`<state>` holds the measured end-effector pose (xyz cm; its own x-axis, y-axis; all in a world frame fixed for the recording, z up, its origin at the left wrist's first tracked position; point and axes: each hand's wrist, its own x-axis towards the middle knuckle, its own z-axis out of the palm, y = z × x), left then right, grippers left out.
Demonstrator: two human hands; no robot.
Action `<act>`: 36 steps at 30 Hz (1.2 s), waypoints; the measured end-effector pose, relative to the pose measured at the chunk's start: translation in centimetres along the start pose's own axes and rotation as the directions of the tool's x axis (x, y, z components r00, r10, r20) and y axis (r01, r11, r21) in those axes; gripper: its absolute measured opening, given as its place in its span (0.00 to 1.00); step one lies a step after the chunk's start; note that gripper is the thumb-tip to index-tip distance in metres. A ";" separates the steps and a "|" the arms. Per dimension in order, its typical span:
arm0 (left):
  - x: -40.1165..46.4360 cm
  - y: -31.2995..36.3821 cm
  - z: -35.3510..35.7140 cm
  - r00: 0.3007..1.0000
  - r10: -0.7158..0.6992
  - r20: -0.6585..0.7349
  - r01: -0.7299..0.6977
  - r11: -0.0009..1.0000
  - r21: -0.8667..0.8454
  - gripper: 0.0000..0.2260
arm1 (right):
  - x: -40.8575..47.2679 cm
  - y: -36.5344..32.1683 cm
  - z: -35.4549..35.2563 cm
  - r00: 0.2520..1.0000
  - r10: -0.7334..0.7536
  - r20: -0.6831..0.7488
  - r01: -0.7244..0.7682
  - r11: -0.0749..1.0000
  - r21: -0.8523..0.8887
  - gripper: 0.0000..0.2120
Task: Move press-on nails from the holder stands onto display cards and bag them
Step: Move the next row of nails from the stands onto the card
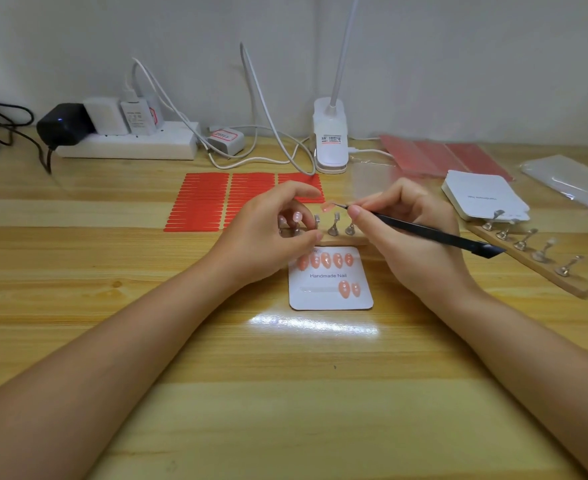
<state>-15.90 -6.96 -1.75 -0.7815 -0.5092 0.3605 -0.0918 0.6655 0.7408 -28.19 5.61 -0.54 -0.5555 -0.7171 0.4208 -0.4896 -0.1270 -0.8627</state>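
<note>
table [285, 393]: pale wood, smooth, glossy under the lamp glare
card [330, 301]: white paper, matt
nails [326, 259]: pink, glossy
stands [334, 228]: shiny metal on a wood strip
tweezers [424, 232]: black, matt
strips [204, 202]: red, matt
bags [569, 181]: clear, shiny plastic

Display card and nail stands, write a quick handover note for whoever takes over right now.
Left hand grips the near holder stand.
Right hand holds black tweezers pinching a pink nail above that stand.
Display card: five nails in the top row, two in the bottom row.
At least one nail remains on the stand by the left fingers.
Second stand on the right looks mostly bare.
Left: place the held nail, finish the card, bag it.
</note>
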 end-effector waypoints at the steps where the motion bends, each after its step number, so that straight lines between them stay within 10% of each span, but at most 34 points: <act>1: 0.0 0.1 0.0 1.000 0.001 0.002 -0.001 1.000 0.006 0.18 | 0.0 0.0 0.0 1.000 -0.002 -0.003 0.002 1.000 0.004 0.09; 8: -0.3 2.3 -1.7 0.976 0.145 -0.159 -0.121 0.981 0.153 0.16 | 0.0 0.1 -0.2 1.000 -0.012 -0.003 0.012 1.000 0.012 0.08; 13: -2.7 2.6 -2.0 0.911 0.412 0.033 -0.403 0.869 0.285 0.09 | 0.1 0.2 -0.2 1.000 -0.016 -0.013 0.017 0.999 0.046 0.10; 36: -5.0 0.8 -2.1 0.941 0.252 0.226 -0.308 0.915 0.261 0.15 | 0.1 -2.3 -1.0 0.946 -0.322 -0.035 0.323 0.946 0.020 0.09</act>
<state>-10.81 -4.99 -1.77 -0.8979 -0.1883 0.3978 -0.0047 0.9080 0.4190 -27.73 6.51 1.78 -0.3913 -0.6140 0.6854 -0.6287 -0.3655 -0.6864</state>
